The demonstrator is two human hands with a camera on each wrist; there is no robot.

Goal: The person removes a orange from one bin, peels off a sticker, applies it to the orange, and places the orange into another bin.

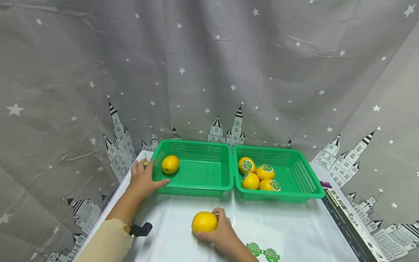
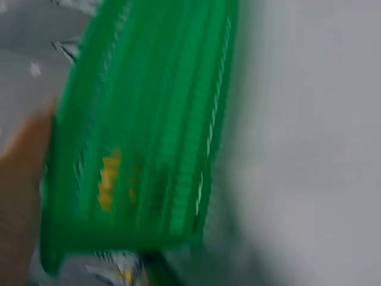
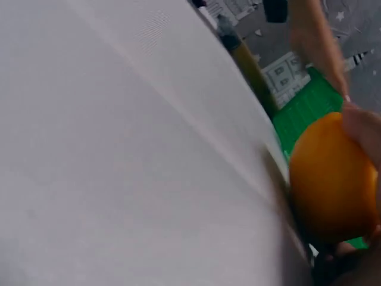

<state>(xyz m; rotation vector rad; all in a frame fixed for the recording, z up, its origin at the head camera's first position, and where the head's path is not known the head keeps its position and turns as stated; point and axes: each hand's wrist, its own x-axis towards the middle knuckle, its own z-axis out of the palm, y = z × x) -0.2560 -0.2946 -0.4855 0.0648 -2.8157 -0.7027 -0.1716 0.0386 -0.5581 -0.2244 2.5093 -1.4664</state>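
My right hand [image 1: 224, 233] holds an orange [image 1: 204, 222] between thumb and fingers over the white table, in front of the baskets. In the right wrist view the same orange [image 3: 333, 179] fills the right side. My left hand [image 1: 144, 180] is at the left end of the left green basket [image 1: 203, 191], its fingers spread and its thumb by the front rim; whether it touches the basket I cannot tell. One orange [image 1: 170, 164] without a visible sticker lies in that basket. The left wrist view is blurred and shows the basket's slotted side [image 2: 172, 119].
A second green basket [image 1: 298, 196] stands beside the first, with several oranges [image 1: 250, 181] bearing green stickers. Green badge stickers [image 1: 262, 251] lie at the table's front. A long dark box [image 1: 350, 222] lies along the right edge. A grey curtain [image 1: 209, 72] hangs behind.
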